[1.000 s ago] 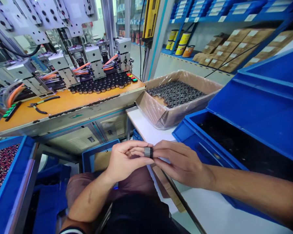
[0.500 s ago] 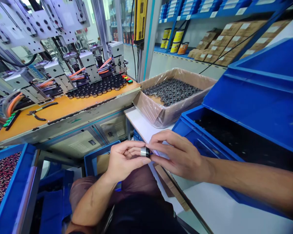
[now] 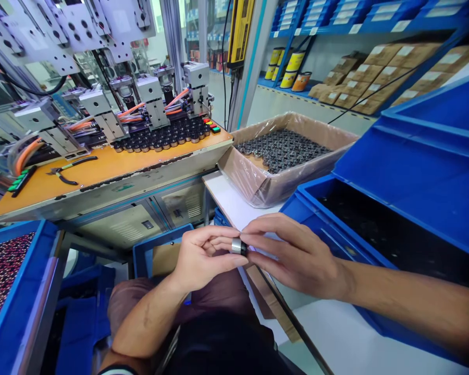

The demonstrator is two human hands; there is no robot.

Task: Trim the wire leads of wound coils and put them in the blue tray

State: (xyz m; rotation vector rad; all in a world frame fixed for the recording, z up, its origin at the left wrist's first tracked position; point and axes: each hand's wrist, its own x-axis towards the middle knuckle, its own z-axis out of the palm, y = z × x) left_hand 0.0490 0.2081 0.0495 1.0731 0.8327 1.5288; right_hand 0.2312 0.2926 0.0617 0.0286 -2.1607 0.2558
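Observation:
A small round part (image 3: 238, 246), silver on one side and black on the other, is held above my lap. My left hand (image 3: 203, 258) pinches it between thumb and fingers from the left. From the right, my right hand (image 3: 293, 250) has its fingertips against the black side of the part. Many similar dark round parts (image 3: 164, 138) stand in rows on the orange bench top (image 3: 113, 169). More of them fill a plastic-lined carton (image 3: 266, 190) beyond my right hand.
A machine with metal clamps (image 3: 152, 104) stands at the back left, with pliers (image 3: 68, 169) before it. A blue crate (image 3: 316, 213) with dark contents is at the right, under a raised blue lid (image 3: 418, 172). Another blue crate (image 3: 23, 291) of reddish parts sits far left.
The view has shifted slightly, so the bench and carton appear further right. Both hands stay together around the small part, which looks slightly tilted now.

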